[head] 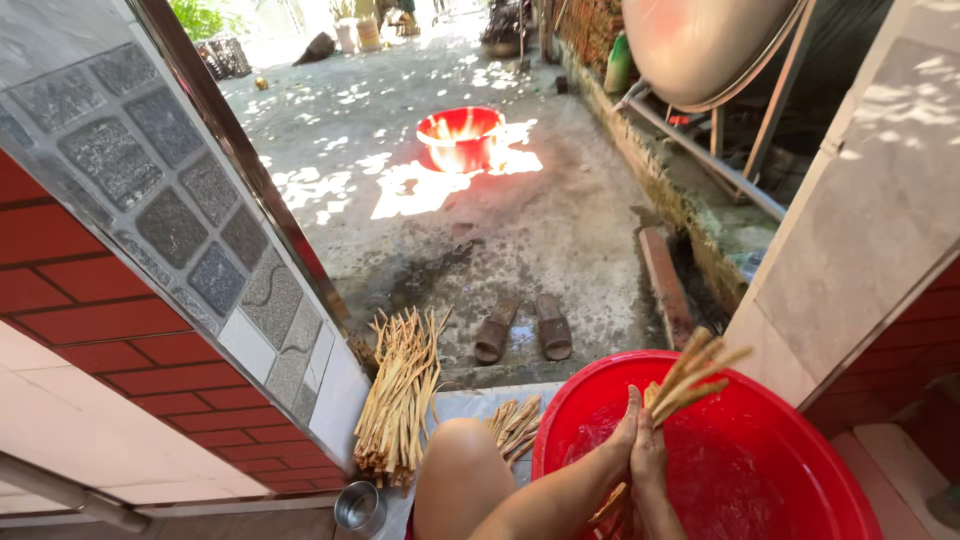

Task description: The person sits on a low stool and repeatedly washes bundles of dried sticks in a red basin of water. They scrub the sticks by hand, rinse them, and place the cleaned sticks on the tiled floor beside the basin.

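Both the left hand (pixel 627 437) and the right hand (pixel 650 452) close their fingers around a bunch of pale stalks (pixel 688 380) over the red basin (pixel 800 420) of water, so the grip should be firm and even, I think.

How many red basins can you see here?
2. One red basin sits close by, filled with water, where both hands hold a bundle of stalks. The other red basin stands out in the sunlit yard. Others may be out of view.
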